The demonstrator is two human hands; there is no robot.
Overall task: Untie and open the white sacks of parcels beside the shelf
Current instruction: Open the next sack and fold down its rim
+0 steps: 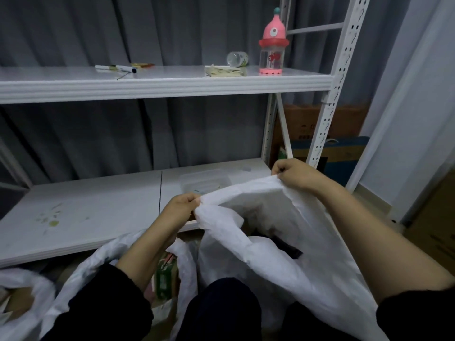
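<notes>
While each hand pinches a fold of its far rim, the white sack (283, 262) sits in front of the shelf (172, 87), against its lower board, mouth facing up. The left hand (181, 207) and right hand (294, 174) mark the mouth's long axis, which runs along the shelf front, its right end closer to the shelf's upright. Widening it probably means drawing the hands apart along that line.

top shelf board (172, 86) is carrying pens (115, 68), a paper pad (222, 71), a tipped clear cup (237, 59), a pink bottle (272, 45) | lower board (86, 217) is holding a clear box (204, 180), showing greenish stains
</notes>
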